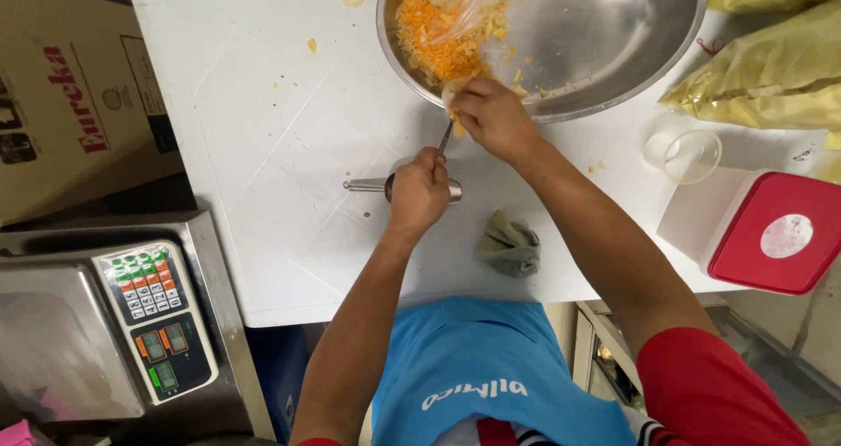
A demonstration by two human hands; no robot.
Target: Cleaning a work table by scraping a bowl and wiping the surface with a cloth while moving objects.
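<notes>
A small metal measuring cup (394, 186) sits on the white tabletop (263, 130), just below a large steel bowl (604, 34) of orange and yellow shreds (442, 38). The left hand (419, 192) covers the cup, fingers closed around a thin metal utensil (445, 137). The right hand (493, 117) rests at the bowl's rim, fingers pinching a clear plastic bag (469, 3). A crumpled cloth (510, 243) lies nearby.

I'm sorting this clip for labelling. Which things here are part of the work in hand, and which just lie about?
In use: left hand on a metal measuring cup; right hand gripping a clear bag; steel bowl of orange-yellow shreds.

Lying about: crumpled cloth, plastic cup, red-lidded box, scale, cardboard box.
</notes>
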